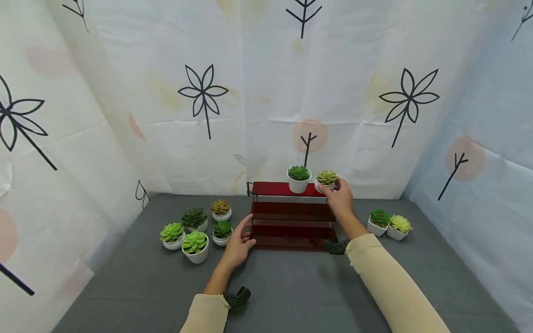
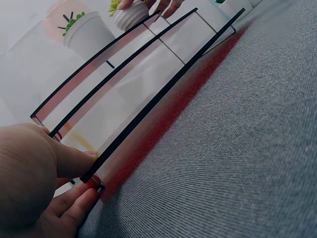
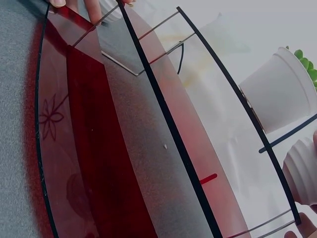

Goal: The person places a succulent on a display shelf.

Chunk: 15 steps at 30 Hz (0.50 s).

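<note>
A dark red, see-through tiered display shelf (image 1: 293,211) stands on the grey cloth. At the right end of its top tier, my right hand (image 1: 340,199) grips a small potted succulent (image 1: 326,177) with pale green leaves by its ribbed white pot. Beside it on that tier is a darker green potted succulent (image 1: 298,179) in a smooth white pot (image 3: 277,91). My left hand (image 1: 238,245) holds the shelf's left end, thumb (image 2: 74,159) over the front edge and fingers (image 2: 74,206) below it. The right fingertips show only partly in the right wrist view.
Several potted succulents (image 1: 194,247) cluster on the cloth left of the shelf. Two more, a dark green one (image 1: 378,226) and a yellow-green one (image 1: 397,232), stand to its right. A printed white cloth backdrop (image 1: 270,92) rises behind the shelf and along both sides.
</note>
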Available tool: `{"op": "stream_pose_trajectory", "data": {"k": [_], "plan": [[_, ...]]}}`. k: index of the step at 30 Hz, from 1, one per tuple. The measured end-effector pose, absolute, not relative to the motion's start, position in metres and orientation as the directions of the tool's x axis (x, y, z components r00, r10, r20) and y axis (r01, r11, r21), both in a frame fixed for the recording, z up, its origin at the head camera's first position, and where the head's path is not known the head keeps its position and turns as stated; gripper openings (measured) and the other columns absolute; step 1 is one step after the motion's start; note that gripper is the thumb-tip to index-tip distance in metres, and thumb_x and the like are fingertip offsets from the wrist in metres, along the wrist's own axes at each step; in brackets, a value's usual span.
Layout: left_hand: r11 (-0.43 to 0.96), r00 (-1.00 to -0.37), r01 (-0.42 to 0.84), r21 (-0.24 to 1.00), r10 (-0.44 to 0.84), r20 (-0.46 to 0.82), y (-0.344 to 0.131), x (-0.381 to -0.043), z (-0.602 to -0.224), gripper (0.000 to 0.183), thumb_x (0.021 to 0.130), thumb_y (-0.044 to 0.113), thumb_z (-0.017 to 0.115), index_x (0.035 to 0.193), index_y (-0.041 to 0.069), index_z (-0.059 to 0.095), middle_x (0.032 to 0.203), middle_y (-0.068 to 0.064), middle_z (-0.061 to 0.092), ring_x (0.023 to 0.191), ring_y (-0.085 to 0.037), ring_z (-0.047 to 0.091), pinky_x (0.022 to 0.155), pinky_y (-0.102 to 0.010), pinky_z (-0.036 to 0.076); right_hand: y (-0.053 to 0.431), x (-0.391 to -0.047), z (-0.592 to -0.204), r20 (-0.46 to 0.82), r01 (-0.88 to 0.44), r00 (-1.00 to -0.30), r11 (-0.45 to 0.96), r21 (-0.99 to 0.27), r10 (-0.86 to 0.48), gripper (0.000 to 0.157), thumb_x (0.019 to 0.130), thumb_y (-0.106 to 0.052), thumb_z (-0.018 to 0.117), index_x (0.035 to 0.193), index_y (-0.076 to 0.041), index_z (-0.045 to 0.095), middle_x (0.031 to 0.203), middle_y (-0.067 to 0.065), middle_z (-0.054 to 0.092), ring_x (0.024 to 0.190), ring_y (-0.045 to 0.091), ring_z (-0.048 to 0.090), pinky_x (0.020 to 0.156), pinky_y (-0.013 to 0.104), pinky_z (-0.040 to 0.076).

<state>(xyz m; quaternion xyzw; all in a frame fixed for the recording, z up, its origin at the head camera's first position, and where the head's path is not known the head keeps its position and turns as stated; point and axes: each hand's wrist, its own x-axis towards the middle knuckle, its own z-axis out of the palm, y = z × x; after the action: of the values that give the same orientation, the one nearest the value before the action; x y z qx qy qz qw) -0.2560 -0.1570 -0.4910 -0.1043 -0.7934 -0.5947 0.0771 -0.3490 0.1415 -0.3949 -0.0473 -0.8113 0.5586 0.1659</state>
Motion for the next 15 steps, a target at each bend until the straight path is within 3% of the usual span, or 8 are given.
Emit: {"op": "stream_pose_trajectory", "data": {"k": [15], "plan": [[0.278, -0.963, 0.27, 0.922, 0.073, 0.26, -0.157, -0.254, -0.489, 0.074, 0.086, -0.017, 0.06, 0.15, 0.015, 0.039, 0.135, -0.023, 0.048, 0.116, -0.041, 0.053, 0.095, -0.053, 0.044, 0.15, -0.326, -0.399, 0.209, -0.131, -0.951, 0.315, -0.94, 0.229, 0.071, 0.091, -0.025, 0.071, 0.148, -0.004, 0.035, 0.146, 0.018, 0.041, 0.133, 0.034, 0.037, 0.107, 0.049, 0.033]]}}
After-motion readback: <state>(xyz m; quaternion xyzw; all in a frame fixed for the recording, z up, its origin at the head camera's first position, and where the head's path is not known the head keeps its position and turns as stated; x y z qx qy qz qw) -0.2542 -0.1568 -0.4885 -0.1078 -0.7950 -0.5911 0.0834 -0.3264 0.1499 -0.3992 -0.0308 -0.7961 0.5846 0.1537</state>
